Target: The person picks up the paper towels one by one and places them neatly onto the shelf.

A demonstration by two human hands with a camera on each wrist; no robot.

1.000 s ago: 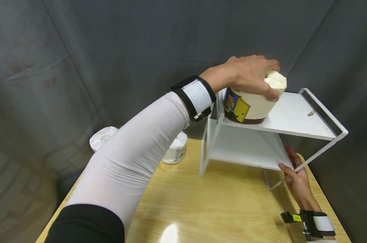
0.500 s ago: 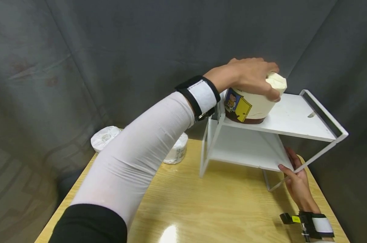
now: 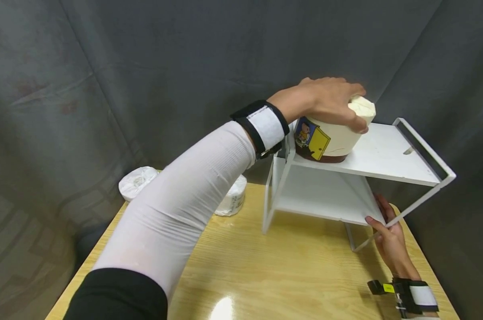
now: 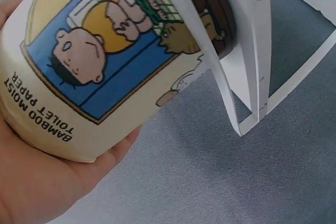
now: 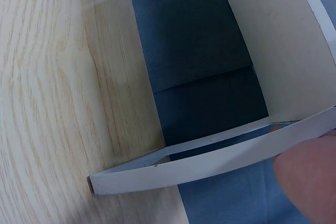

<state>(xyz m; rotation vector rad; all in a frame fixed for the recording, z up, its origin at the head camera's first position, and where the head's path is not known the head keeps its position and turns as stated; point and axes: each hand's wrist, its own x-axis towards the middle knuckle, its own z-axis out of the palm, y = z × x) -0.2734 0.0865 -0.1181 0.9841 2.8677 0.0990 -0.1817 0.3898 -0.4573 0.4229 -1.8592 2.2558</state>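
My left hand [image 3: 325,100] grips from above a cream pack of moist toilet paper [image 3: 329,138] with a cartoon label. The pack stands at the left end of the top shelf of a white two-tier metal rack [image 3: 385,155]. In the left wrist view the pack [image 4: 105,66] lies against my palm [image 4: 31,182], beside the rack's upright [image 4: 247,51]. My right hand [image 3: 389,235] pinches the right front corner of the rack's lower shelf, thumb on top. The right wrist view shows a fingertip [image 5: 307,174] on the white frame bar [image 5: 210,163].
The rack stands at the back right of a light wooden table [image 3: 285,275]. Two wrapped white toilet rolls [image 3: 137,181] [image 3: 233,198] lie at the table's back left. A dark grey curtain hangs close behind and to both sides.
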